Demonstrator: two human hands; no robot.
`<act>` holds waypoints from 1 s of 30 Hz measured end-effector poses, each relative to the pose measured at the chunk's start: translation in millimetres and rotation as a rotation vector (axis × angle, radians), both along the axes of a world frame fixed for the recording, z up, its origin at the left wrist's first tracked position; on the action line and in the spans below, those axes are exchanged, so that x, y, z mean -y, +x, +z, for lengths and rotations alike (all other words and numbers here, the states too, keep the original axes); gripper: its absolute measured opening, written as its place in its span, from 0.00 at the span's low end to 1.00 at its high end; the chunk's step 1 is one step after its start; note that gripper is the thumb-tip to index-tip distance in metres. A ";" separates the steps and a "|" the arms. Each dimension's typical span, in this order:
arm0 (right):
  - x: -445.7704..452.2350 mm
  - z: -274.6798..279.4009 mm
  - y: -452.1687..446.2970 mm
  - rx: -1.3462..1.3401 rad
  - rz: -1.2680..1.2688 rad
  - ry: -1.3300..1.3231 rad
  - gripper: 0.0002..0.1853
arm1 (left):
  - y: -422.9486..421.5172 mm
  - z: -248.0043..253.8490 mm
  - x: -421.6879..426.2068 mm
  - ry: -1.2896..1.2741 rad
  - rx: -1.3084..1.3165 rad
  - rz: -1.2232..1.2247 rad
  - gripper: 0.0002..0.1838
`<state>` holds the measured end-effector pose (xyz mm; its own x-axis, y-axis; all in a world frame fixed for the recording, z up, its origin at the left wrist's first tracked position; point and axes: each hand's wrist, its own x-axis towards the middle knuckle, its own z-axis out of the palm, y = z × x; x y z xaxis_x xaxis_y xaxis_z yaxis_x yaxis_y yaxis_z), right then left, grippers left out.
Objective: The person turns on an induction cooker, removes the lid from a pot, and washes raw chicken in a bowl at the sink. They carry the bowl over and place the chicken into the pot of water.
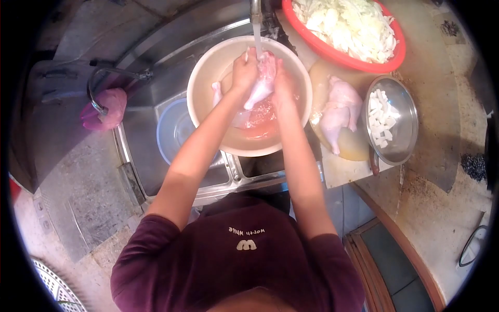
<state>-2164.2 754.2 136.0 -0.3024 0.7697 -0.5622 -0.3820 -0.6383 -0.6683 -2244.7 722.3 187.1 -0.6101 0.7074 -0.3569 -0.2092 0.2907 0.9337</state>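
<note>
My left hand [245,70] and my right hand [282,82] are closed around a raw chicken leg [260,94], one on each side. Its bone end points down toward me, and running water from the tap [255,11] falls on its upper part. This happens inside a large beige basin [193,99] holding pinkish water. Another chicken leg [217,94] lies in the basin, left of my left forearm and partly hidden. To the right, a raw chicken leg quarter [340,106] rests on a round cutting board [355,150]. My fingertips are partly hidden behind the meat.
The basin sits over a metal sink [140,156], with a blue basin [165,136] below left. A red basin [397,57] of shredded cabbage [348,28] stands back right. Near the board is a metal pan [408,132] with white pieces [381,117]. A pink item [112,108] lies left.
</note>
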 end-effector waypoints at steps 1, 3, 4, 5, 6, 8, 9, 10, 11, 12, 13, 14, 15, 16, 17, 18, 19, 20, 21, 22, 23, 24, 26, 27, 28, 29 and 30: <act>-3.0 -0.2 -1.4 0.021 0.036 0.006 0.24 | -0.5 -1.3 1.7 -0.011 -0.021 -0.006 0.19; -7.7 -1.3 -1.5 0.062 0.106 0.020 0.25 | 2.8 8.3 6.1 -0.032 -0.065 -0.019 0.20; -8.4 -2.3 -2.7 0.033 0.051 -0.005 0.25 | -0.1 0.4 4.8 0.024 0.028 0.024 0.20; -8.3 1.5 -5.0 0.005 -0.004 -0.030 0.25 | -3.3 -4.3 3.0 0.079 0.121 0.068 0.20; -7.8 5.5 -7.7 -0.024 -0.058 -0.055 0.25 | -6.3 -9.0 2.4 0.135 0.214 0.112 0.20; 2.0 12.7 -6.7 0.220 0.008 0.243 0.25 | -6.3 -1.8 5.2 0.106 0.363 0.161 0.19; 7.2 15.7 -5.7 0.341 0.041 0.394 0.26 | -5.3 5.7 5.8 0.092 0.438 0.186 0.18; 12.7 9.9 -6.4 0.420 0.061 0.574 0.27 | -8.8 0.4 3.5 0.109 0.464 0.180 0.18; 20.6 4.0 -6.6 0.498 0.083 0.752 0.29 | -12.4 -3.8 0.0 0.124 0.491 0.175 0.18; 25.5 -1.9 -5.8 0.576 0.104 0.930 0.32 | -14.7 -8.7 -2.0 0.138 0.518 0.171 0.17; 26.3 -7.9 -3.5 0.471 0.132 0.882 0.33 | -15.9 -13.9 -2.7 0.115 0.504 0.094 0.17; 25.9 -2.9 -0.3 0.366 0.158 0.833 0.34 | -14.8 -9.2 -3.8 0.092 0.488 0.018 0.17; 25.4 2.3 3.2 0.262 0.182 0.781 0.35 | -14.1 -4.4 -4.6 0.067 0.472 -0.058 0.17; 24.0 7.6 7.5 0.238 0.211 0.718 0.35 | -14.1 0.8 -4.6 0.051 0.423 -0.119 0.17; 20.9 15.9 12.5 0.213 0.237 0.656 0.35 | -12.8 11.6 -4.3 0.036 0.372 -0.182 0.17; 19.2 22.1 16.9 0.189 0.263 0.595 0.35 | -11.7 17.2 -3.8 0.021 0.322 -0.245 0.17; 19.4 26.2 20.5 0.169 0.264 0.594 0.35 | -13.6 16.3 -6.4 -0.008 0.285 -0.277 0.17; 19.2 29.8 24.1 0.149 0.266 0.595 0.35 | -17.3 15.9 -12.5 -0.034 0.247 -0.310 0.17; 18.2 31.7 26.8 0.129 0.268 0.597 0.36 | -19.8 15.7 -17.9 -0.059 0.209 -0.342 0.17; 17.5 28.6 28.7 0.078 0.254 0.570 0.36 | -21.4 14.9 -21.5 -0.060 0.163 -0.374 0.18; 18.6 26.4 30.5 0.026 0.242 0.539 0.36 | -21.9 16.7 -23.6 -0.062 0.116 -0.405 0.18; 19.3 24.5 31.9 -0.027 0.230 0.508 0.36 | -22.1 18.2 -24.6 -0.066 0.070 -0.435 0.19; 20.6 30.2 36.9 -0.073 0.207 0.299 0.36 | -20.1 22.5 -28.1 -0.084 0.059 -0.414 0.20; 20.6 34.0 39.6 -0.095 0.194 0.194 0.36 | -18.3 23.9 -29.6 -0.093 0.053 -0.405 0.21; 14.9 30.0 49.4 -0.105 0.377 0.132 0.34 | -17.8 19.2 -31.3 -0.089 -0.004 -0.409 0.21; 15.7 25.5 48.8 -0.293 0.374 0.055 0.33 | -16.9 15.7 -33.2 -0.086 -0.060 -0.413 0.22; 17.7 21.5 47.2 -0.481 0.369 -0.023 0.31 | -17.0 12.3 -34.3 -0.081 -0.116 -0.416 0.22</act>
